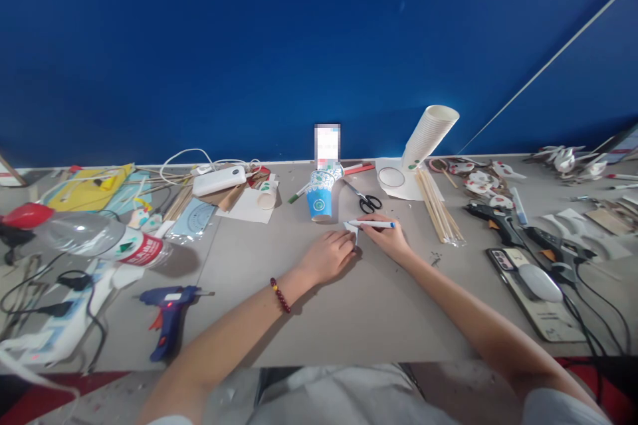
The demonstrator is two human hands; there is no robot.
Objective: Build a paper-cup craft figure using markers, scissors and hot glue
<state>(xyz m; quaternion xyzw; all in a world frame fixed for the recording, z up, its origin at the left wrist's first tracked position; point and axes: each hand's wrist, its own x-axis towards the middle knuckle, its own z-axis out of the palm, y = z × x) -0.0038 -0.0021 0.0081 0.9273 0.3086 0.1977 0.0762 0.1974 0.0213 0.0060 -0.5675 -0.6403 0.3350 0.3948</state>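
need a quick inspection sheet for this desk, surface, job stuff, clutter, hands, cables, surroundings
Surface: grey tabletop, dark scraps on the right
Job's things: marker over a small white piece; tip contact too small to tell
Clutter: blue paper cup, scissors, white cup stack, wooden sticks, red-capped bottle, blue glue gun with red light showing, phone under a mouse
Hands: left hand on the white piece; right hand holds the marker in its fingers
Cables: black plugs at the power strip, dark cables at right
Surroundings: blue wall behind; other people, nothing seen
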